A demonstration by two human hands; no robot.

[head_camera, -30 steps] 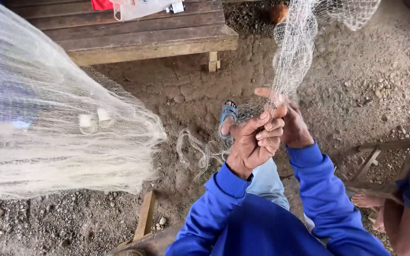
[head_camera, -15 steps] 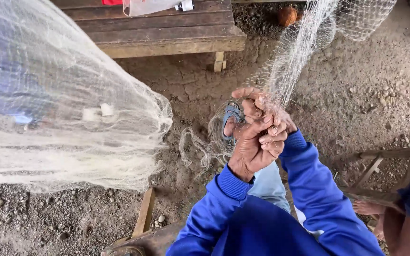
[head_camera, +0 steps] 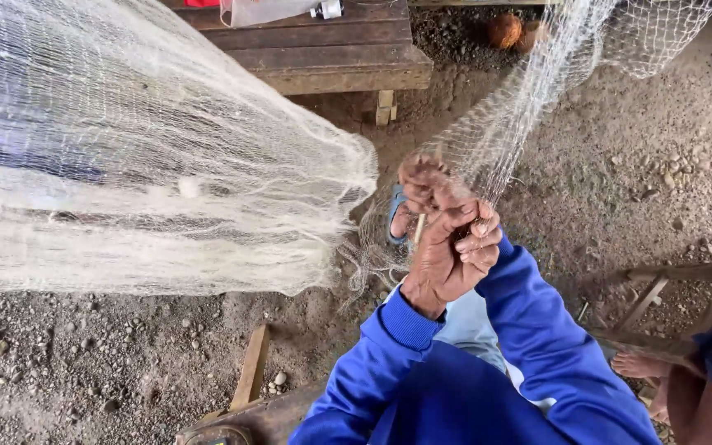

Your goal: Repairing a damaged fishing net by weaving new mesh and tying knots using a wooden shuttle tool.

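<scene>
— Left of the hands, what fills the space?

— A big heap of white fishing net (head_camera: 142,165), bulging out until its edge stops just short of them. A narrower band of the same net runs up and to the right from the hands, out past the top edge.

— And the ground (head_camera: 636,181)?

— Bare dirt and pebbles, open to the right of the hands and below the heap. Beyond them stands a wooden bench (head_camera: 323,58), its near edge well apart from the hands.

— What about the hands?

— The left hand (head_camera: 447,255) is closed, fingers curled around a gathered bit of mesh. The right hand (head_camera: 422,185) sits just beyond, touching it, fingers pinching the net too. A thin pale stick (head_camera: 419,229) shows between them; which hand holds it, I cannot tell.

— Anyone nearby?

— A bare foot (head_camera: 640,365) at the lower right, beside a wooden frame.
</scene>
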